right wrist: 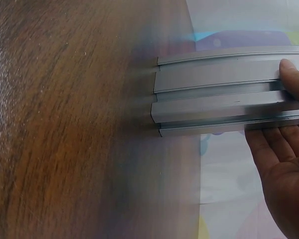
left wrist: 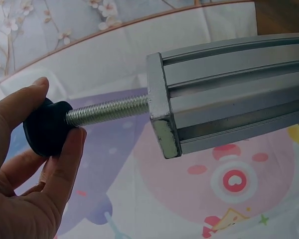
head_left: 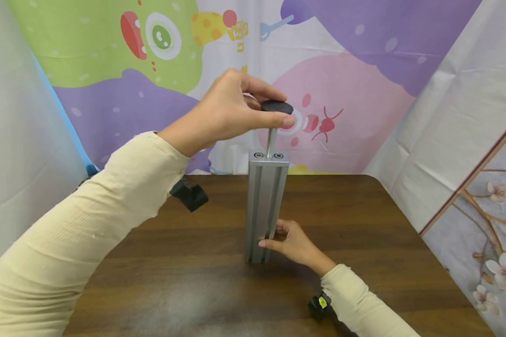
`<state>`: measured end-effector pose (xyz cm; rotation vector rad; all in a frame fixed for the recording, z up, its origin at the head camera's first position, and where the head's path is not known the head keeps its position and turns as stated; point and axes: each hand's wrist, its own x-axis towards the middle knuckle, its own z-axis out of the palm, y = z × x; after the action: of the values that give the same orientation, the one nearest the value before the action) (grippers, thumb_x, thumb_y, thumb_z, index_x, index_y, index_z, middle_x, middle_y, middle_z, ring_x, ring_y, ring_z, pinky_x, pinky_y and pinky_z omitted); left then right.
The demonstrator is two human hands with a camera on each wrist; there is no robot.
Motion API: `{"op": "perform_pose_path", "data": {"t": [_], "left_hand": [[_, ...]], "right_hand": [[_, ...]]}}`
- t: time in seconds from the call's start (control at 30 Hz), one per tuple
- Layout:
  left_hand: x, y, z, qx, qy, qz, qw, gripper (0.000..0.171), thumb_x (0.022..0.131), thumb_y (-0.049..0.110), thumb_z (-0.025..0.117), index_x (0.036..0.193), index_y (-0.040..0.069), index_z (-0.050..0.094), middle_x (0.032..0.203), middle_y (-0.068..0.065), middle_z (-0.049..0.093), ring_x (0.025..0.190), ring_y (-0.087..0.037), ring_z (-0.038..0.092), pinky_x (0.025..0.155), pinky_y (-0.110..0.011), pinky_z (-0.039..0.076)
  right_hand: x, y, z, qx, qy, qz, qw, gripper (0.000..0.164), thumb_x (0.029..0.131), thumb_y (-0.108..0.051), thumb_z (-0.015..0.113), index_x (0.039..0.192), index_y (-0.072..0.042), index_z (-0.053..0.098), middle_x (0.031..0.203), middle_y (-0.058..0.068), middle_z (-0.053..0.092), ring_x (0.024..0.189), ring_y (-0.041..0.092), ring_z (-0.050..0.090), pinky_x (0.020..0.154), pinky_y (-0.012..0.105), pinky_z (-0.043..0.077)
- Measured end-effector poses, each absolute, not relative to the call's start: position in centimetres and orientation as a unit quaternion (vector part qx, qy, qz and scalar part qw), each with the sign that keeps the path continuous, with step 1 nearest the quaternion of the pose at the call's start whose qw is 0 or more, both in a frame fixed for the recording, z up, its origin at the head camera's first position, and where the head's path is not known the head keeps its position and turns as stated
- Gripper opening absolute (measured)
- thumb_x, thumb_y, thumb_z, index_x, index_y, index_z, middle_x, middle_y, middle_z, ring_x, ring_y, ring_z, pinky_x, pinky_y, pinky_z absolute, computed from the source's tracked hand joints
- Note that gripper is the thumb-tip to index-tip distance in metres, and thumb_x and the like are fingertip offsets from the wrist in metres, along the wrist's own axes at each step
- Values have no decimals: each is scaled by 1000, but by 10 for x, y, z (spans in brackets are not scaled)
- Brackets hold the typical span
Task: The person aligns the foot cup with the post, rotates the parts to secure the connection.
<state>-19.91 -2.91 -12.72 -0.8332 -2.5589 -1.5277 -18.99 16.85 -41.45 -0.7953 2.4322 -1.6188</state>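
Note:
An aluminium extrusion profile [head_left: 263,201] stands upright on the table, with long slots down its sides and a plate on its top end. Out of that plate rises a threaded rod [left wrist: 109,110] topped by a round black leveling foot [head_left: 277,106]. My left hand [head_left: 236,105] pinches the rim of the black foot between thumb and fingers. Low on the profile, my right hand [head_left: 294,243] grips its side, thumb on the near face and fingers behind. In the right wrist view the profile's lower end [right wrist: 157,94] meets the tabletop.
The brown wooden table [head_left: 173,281] has its back edge against a cartoon-printed cloth [head_left: 341,84]. Pale cloths hang at both sides, the right one with a flower print [head_left: 503,271]. Dark wrist-camera mounts [head_left: 189,194] sit at both sleeves.

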Motion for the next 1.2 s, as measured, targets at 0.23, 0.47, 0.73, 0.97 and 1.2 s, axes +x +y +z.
{"op": "perform_pose_path", "data": {"t": [0.23,0.47,0.73,0.97,1.2], "left_hand": [[-198,-32,-128,-268,-819,-506,9,37,74,27,83,108,15,73,98,2,71,84,-14,63,75,-26,46],[-195,-34,-128,-278,-801,-530,-26,38,77,21,81,113,13,71,99,-1,72,86,-14,66,78,-26,47],[-195,-31,-128,-289,-797,-529,-38,41,80,19,79,119,11,68,107,-1,70,90,-12,67,76,-25,48],[-196,-32,-128,-293,-798,-526,-36,42,79,20,79,119,12,68,107,0,70,91,-12,67,81,-25,47],[-196,-33,-129,-286,-798,-528,-41,43,80,21,79,121,13,68,107,-1,70,92,-12,66,86,-25,47]], "right_hand": [[-190,168,-415,-269,801,-533,53,27,84,-12,74,106,1,66,97,12,72,89,16,68,78,28,54],[-191,168,-414,-269,800,-534,55,28,83,-11,75,106,2,66,98,13,72,90,16,68,79,28,54],[-191,169,-414,-265,803,-531,51,25,83,-11,75,103,1,67,96,12,72,88,16,68,77,27,53],[-191,170,-413,-265,799,-536,58,27,83,-12,75,105,2,67,97,13,72,90,16,68,78,27,54],[-192,169,-412,-265,790,-549,65,30,83,-9,74,110,2,65,104,14,71,93,17,67,80,29,53]]}}
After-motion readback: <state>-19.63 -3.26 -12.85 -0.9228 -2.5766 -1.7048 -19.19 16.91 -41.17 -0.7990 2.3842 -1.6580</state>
